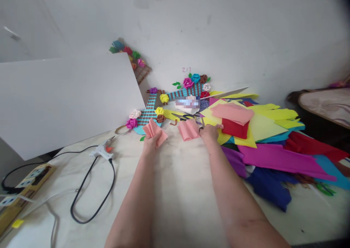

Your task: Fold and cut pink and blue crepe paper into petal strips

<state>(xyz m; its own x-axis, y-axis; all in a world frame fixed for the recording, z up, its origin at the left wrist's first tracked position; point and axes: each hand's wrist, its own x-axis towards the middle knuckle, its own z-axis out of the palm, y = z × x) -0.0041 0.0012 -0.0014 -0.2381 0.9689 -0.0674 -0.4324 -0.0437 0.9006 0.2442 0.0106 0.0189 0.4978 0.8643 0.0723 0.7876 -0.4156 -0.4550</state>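
My left hand [151, 143] pinches a folded piece of pink crepe paper [155, 130] above the table. My right hand [210, 132] is closed around what look like scissors [201, 128]; a dark handle loop shows at its fingers and the blades are hard to make out. Just left of that hand lies a second folded pink piece [188, 130]. A small pink scrap [220, 126] shows at the right hand's far side. Another pair of scissors [182, 116] with black handles rests behind the pink piece.
A white glue gun [102, 151] with a black cord lies left, near a power strip [26, 184]. A large white board [71, 105] leans behind it. Woven shapes with paper flowers [147, 111] stand at the wall. Coloured paper sheets [284, 158] pile up on the right.
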